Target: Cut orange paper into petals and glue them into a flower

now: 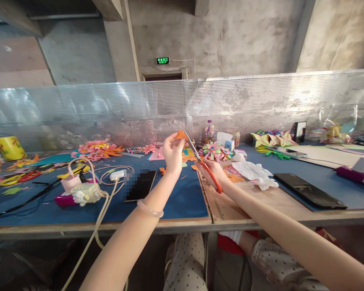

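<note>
Raised above the table, my left hand (173, 154) pinches a small piece of orange paper (181, 135) between thumb and fingers. My right hand (211, 171) is closed round the orange-red handles of a pair of scissors (194, 150). The metal blades point up and left, close against the orange paper; whether they are cutting into it I cannot tell. Below and behind the hands lie orange and pink paper sheets (157, 154). A paper flower (215, 152) in pink, green and white sits just beyond my right hand.
A dark phone (142, 186) lies left of my left arm, near a power strip with chargers and cables (85, 192). Another black phone (309, 190) and crumpled white tissue (255, 171) lie to the right. A perforated metal screen (245, 107) stands behind the table.
</note>
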Available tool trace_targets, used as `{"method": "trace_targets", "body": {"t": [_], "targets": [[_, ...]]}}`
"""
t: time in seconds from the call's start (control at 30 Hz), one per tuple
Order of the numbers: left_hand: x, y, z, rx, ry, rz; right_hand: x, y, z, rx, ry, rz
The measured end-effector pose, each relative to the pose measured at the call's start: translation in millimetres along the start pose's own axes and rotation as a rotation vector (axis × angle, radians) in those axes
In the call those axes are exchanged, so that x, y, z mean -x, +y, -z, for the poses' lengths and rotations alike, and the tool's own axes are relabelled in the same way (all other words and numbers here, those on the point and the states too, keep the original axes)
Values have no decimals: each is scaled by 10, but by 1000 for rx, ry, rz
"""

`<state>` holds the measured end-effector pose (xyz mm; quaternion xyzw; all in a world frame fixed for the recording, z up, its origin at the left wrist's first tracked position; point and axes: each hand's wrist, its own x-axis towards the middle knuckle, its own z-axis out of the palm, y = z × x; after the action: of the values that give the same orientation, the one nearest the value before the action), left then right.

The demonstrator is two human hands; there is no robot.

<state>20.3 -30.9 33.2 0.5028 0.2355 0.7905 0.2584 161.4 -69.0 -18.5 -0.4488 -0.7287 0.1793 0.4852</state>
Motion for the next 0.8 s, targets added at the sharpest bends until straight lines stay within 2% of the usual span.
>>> {"method": "trace_targets", "body": {"t": [0.8], "targets": [[-11, -14, 0, -15, 4, -2, 16, -18, 25, 19, -8, -38]]}}
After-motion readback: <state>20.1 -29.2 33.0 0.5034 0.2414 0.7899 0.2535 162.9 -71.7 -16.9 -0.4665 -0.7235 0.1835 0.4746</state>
